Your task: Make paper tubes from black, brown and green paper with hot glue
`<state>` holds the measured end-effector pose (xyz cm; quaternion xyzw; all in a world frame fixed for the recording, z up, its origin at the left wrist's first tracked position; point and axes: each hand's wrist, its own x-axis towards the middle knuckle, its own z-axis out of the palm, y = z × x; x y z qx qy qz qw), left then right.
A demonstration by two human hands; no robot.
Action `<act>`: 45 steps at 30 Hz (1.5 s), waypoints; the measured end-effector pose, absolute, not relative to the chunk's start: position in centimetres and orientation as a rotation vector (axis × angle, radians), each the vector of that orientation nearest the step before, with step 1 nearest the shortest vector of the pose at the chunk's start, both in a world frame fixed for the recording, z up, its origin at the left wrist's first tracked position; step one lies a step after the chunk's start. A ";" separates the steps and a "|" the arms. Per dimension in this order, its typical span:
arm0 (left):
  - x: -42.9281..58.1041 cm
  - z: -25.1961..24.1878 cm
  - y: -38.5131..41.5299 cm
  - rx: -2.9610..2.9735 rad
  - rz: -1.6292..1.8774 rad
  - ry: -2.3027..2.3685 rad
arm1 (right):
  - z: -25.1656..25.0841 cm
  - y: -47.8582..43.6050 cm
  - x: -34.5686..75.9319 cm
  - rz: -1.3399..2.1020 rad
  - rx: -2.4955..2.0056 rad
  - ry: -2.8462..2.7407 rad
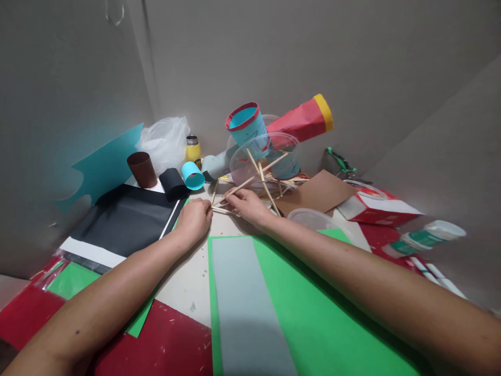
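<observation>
A frame of thin wooden sticks (269,194) leans over the white tabletop, with sticks crossing in an X near its top. At a corner low on its left, my left hand (193,221) is closed, fingertips pinching where several stick ends meet. My right hand (250,207) has its fingers closed around a slanting stick just right of that corner. Behind the frame stands a clear plastic lid (245,169), partly hiding a loose pile of sticks (291,183). Just beyond my left hand lie a light blue paper tube (193,176) and a black paper tube (173,184).
Green sheets (313,292) and a grey paper strip (246,308) lie in front. Black paper (121,219) and a brown tube (141,169) are on the left. Brown card (319,193), a red-and-white box (379,208) and green-handled pliers (340,160) sit right. A red-rimmed blue cup (248,130) stands behind.
</observation>
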<state>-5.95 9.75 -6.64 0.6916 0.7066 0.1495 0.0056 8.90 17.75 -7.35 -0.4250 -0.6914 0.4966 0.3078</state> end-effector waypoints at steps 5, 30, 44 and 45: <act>-5.9 -6.7 9.7 2.227 0.409 2.226 | -7.7 17.6 8.8 1.318 -1.098 -1.797; -5.6 -6.7 9.8 2.307 0.185 2.194 | -8.7 17.5 8.6 1.298 -1.093 -1.831; -5.3 -6.5 9.6 2.290 0.169 2.188 | -8.8 17.6 8.4 1.369 -1.102 -1.815; -5.3 -6.5 9.6 2.290 0.171 2.189 | -8.8 17.6 8.5 1.372 -1.101 -1.821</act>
